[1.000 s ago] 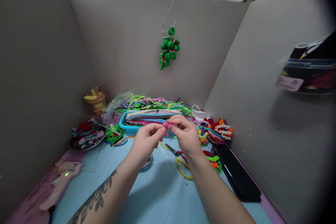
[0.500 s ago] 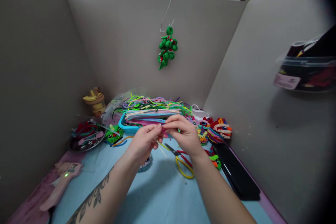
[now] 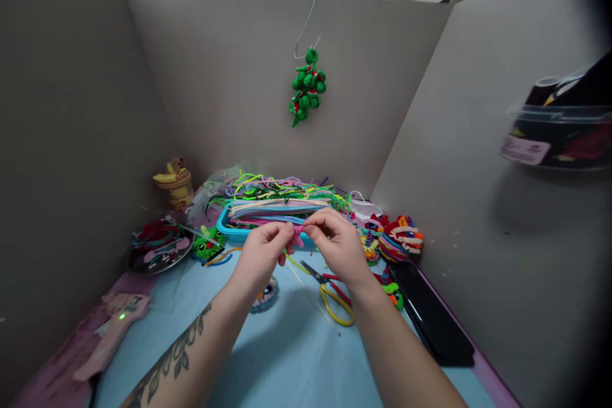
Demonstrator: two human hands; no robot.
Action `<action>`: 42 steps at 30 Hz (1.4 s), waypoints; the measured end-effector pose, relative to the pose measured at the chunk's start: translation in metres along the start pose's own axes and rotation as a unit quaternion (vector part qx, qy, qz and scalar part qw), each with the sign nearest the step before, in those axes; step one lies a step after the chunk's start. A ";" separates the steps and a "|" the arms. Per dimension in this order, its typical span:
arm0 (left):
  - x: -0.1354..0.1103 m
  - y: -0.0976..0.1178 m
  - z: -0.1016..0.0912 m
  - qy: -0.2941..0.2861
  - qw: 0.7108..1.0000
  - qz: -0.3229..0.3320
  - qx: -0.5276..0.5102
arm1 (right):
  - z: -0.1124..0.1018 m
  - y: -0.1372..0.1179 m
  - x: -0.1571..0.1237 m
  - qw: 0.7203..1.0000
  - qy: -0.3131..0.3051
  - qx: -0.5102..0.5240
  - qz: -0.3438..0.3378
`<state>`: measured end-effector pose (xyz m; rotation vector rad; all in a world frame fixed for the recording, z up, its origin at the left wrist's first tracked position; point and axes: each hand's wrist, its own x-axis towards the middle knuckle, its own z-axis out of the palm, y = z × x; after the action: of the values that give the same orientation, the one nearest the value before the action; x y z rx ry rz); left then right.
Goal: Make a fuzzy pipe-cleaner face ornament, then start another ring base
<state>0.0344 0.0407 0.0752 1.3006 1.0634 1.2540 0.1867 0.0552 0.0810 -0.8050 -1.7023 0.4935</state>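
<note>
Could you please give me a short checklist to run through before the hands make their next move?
1. Left hand pinching the pink pipe-cleaner piece: ok.
2. Right hand gripping the same piece: ok, at its right side.
3. Whole piece visible for inspection: not ok; the hands cover part of it.
4. Scissors put aside: not ok; they lie beside the right forearm.
5. Glue gun light on: ok, green.
6. Glue gun hot: cannot tell.

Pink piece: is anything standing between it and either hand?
Nothing visible. The left hand and right hand both pinch the pink piece directly. The blue box is beyond the hands and the scissors lie on the table below; neither comes between.
</note>
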 end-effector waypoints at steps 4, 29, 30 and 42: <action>0.002 -0.004 -0.001 -0.052 0.995 -0.052 -0.073 | -0.001 0.001 -0.002 0.997 -0.010 -0.042 -0.063; -0.004 0.010 0.001 -0.008 0.999 -0.007 0.043 | -0.003 0.005 0.000 0.998 -0.038 -0.040 -0.021; -0.004 0.011 0.001 -0.013 0.999 -0.014 0.037 | -0.003 0.005 0.001 0.998 -0.036 -0.038 -0.017; 0.004 -0.004 -0.002 -0.073 0.995 -0.042 -0.053 | -0.001 0.012 -0.001 0.999 -0.038 -0.018 0.018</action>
<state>0.0332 0.0457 0.0717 1.2339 0.9270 1.1201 0.1912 0.0621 0.0728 -0.8541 -1.7741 0.5255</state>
